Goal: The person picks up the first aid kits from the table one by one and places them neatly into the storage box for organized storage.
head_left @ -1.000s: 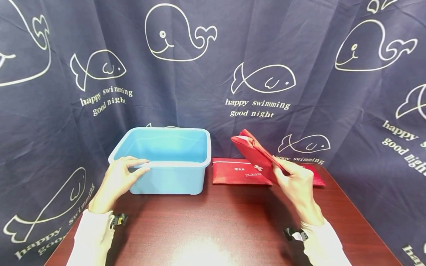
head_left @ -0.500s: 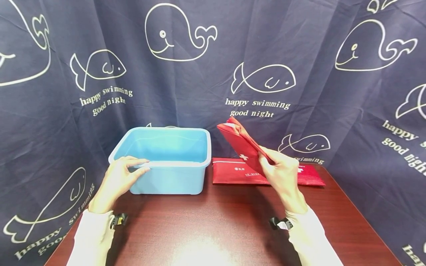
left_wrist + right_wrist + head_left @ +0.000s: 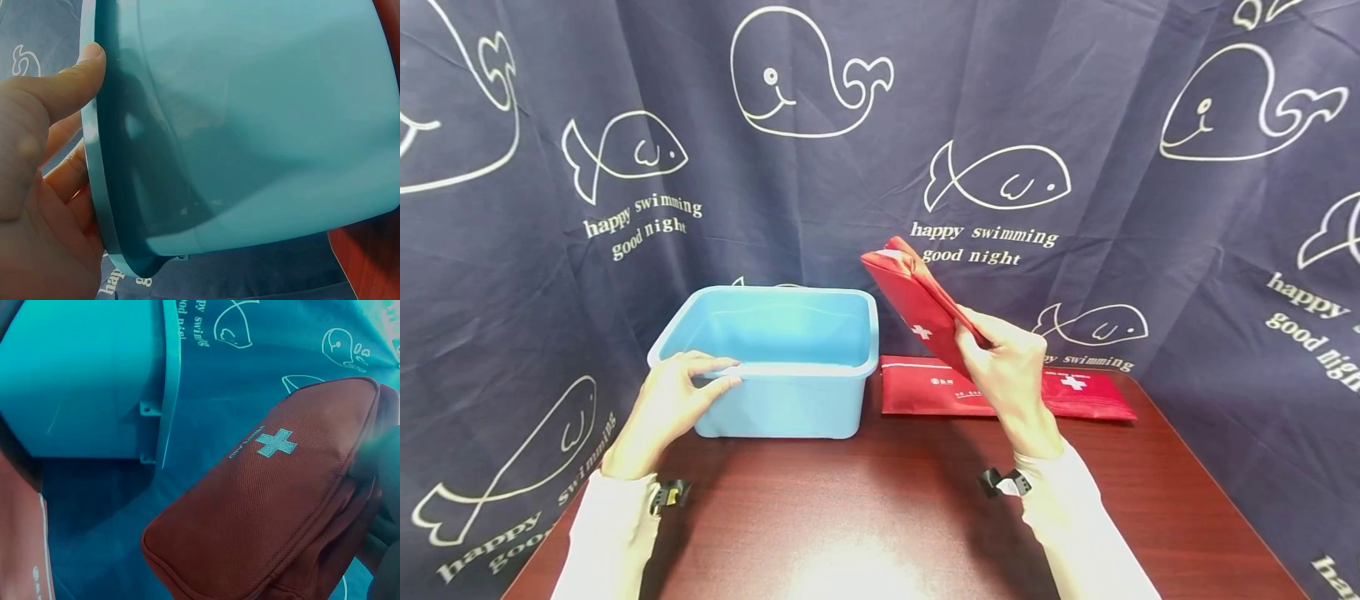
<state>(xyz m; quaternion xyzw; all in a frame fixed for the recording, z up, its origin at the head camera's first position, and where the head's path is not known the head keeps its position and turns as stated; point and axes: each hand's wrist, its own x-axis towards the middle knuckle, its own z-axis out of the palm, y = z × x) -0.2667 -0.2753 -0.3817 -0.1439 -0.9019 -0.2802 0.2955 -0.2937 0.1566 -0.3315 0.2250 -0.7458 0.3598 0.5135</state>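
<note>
In the head view my left hand (image 3: 666, 408) grips the front rim of a light blue plastic bin (image 3: 782, 406). The left wrist view has the thumb on the outside of the bin's wall (image 3: 262, 119) and the other fingers behind the rim. My right hand (image 3: 1009, 371) holds a red first-aid pouch (image 3: 904, 293) up in the air, tilted, by its lower right end. A white cross marks the pouch's front (image 3: 250, 494) in the right wrist view. The raised pouch is just right of the bin, its upper end above rim height. The bin's floor is hidden by its front wall.
Behind the right hand, a red pouch with a white stripe (image 3: 917, 396) and a red pouch with a white cross (image 3: 1093, 398) lie flat on the brown table (image 3: 850, 492). A dark blue curtain (image 3: 850, 192) with whale drawings surrounds the table's back and sides.
My right hand has carried the red first-aid pouch leftward and upward, towards the bin. More of the cross-marked pouch on the table shows now. The left hand has stayed on the rim.
</note>
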